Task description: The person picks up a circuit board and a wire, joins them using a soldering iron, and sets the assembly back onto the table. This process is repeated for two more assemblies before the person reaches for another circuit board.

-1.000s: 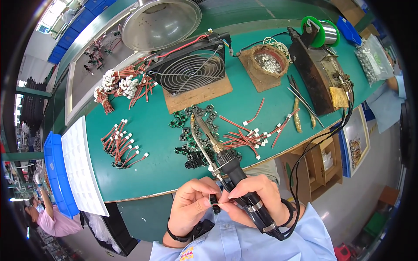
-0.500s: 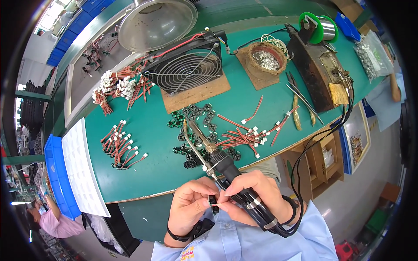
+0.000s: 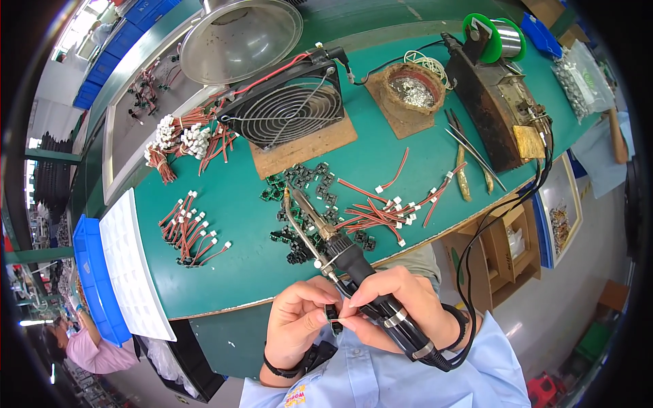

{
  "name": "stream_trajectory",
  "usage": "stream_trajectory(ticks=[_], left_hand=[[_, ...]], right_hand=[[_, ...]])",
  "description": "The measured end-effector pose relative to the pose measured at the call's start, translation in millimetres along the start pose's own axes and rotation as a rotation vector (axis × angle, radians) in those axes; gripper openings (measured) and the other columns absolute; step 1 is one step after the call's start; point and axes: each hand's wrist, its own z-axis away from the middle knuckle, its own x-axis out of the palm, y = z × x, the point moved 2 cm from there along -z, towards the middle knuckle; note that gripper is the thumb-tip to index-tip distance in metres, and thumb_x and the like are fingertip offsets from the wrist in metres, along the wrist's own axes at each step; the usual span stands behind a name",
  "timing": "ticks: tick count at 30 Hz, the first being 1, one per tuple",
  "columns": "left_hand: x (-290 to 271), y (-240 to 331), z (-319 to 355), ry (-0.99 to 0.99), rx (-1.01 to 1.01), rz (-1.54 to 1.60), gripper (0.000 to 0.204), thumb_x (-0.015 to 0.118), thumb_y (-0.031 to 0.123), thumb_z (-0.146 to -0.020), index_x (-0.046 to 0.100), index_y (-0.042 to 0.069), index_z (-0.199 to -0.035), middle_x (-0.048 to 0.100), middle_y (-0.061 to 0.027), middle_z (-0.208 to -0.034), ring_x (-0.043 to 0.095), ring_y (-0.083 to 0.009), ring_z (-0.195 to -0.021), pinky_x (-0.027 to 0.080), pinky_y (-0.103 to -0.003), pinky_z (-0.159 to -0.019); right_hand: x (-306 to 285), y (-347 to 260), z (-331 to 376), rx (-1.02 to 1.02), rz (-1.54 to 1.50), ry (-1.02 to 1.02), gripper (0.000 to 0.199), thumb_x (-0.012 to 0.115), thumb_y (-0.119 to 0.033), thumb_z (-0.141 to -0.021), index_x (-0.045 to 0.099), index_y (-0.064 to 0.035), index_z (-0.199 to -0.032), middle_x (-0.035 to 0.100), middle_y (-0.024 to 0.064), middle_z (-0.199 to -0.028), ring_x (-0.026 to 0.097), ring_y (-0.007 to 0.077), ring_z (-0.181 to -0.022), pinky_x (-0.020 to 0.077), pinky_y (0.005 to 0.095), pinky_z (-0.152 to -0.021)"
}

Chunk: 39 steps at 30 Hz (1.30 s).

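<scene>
In front of my body, my left hand point(image 3: 294, 325) pinches a small black component point(image 3: 332, 313) between thumb and fingers. My right hand point(image 3: 411, 306) is wrapped round a soldering iron point(image 3: 348, 257) with a thin metal solder-feed tube clamped alongside. Its tip points away from me, over the loose components. The right thumb and forefinger also meet at the held component, where a thin light wire or strand shows; their exact grip on it is hidden. Several small black and green components point(image 3: 292, 253) lie beyond the hands. To their right are loose red-and-dark wires with white connectors point(image 3: 391, 216).
A fan point(image 3: 289, 109) on a wooden board stands at the back, beside a solder pot point(image 3: 413, 90). Tweezers point(image 3: 479, 160) and pliers point(image 3: 462, 178) lie right, near a soldering unit with a solder spool point(image 3: 505, 41). Finished-looking wire bundles point(image 3: 189, 231) and a white tray point(image 3: 136, 265) are left.
The view has shifted slightly. Both hands keep nearly the same pose, with the iron and the small component still held.
</scene>
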Motion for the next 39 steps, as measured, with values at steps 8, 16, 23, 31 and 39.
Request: stream_trajectory(ticks=[8,16,23,31,39], left_hand=[[5.0,-3.2,-2.3,0.014,0.022,-0.015,0.015,0.060,0.008,-0.085,0.055,-0.001,-0.096,0.054,-0.0142,-0.092,0.054,-0.0180,-0.082,0.044,-0.027,-0.073],[6.8,-8.0,-5.1,0.010,0.030,-0.023,0.015,0.060,0.008,-0.085,0.055,-0.001,-0.095,0.054,-0.0140,-0.091,0.054,-0.0178,-0.081,0.044,-0.027,-0.072],[10.5,-3.7,-6.5,0.003,0.015,-0.034,0.016,0.061,0.007,-0.083,0.055,-0.002,-0.096,0.054,-0.0139,-0.092,0.054,-0.0177,-0.082,0.044,-0.028,-0.073],[21.0,24.7,-3.0,-0.035,-0.031,-0.084,0.016,0.059,0.000,-0.082,0.056,-0.003,-0.097,0.055,-0.0127,-0.095,0.055,-0.0175,-0.086,0.044,-0.029,-0.078],[47.4,77.1,23.8,-0.069,-0.067,-0.101,0.015,0.057,-0.003,-0.082,0.053,-0.001,-0.096,0.057,-0.0138,-0.097,0.056,-0.0185,-0.091,0.044,-0.030,-0.081]], right_hand=[[-4.0,1.7,1.9,-0.003,-0.011,0.004,0.040,0.074,0.004,-0.067,0.050,-0.0059,-0.098,0.064,0.0043,-0.080,0.065,0.0147,-0.070,0.0490,0.0244,-0.061],[-9.5,2.5,1.5,-0.016,-0.017,0.006,0.041,0.074,0.004,-0.067,0.050,-0.0057,-0.099,0.064,0.0046,-0.081,0.065,0.0151,-0.070,0.0490,0.0247,-0.061],[-14.4,-0.3,-2.8,-0.026,-0.021,0.008,0.040,0.074,0.004,-0.067,0.051,-0.0055,-0.098,0.064,0.0048,-0.081,0.064,0.0153,-0.070,0.0487,0.0250,-0.061],[-15.7,-20.8,-9.2,-0.021,-0.001,-0.020,0.039,0.075,0.002,-0.068,0.051,-0.0051,-0.098,0.064,0.0055,-0.080,0.064,0.0152,-0.069,0.0488,0.0253,-0.061],[4.2,-74.3,-7.4,0.009,0.028,-0.027,0.040,0.074,0.001,-0.070,0.046,-0.0051,-0.098,0.064,0.0072,-0.078,0.064,0.0158,-0.068,0.0499,0.0257,-0.061]])
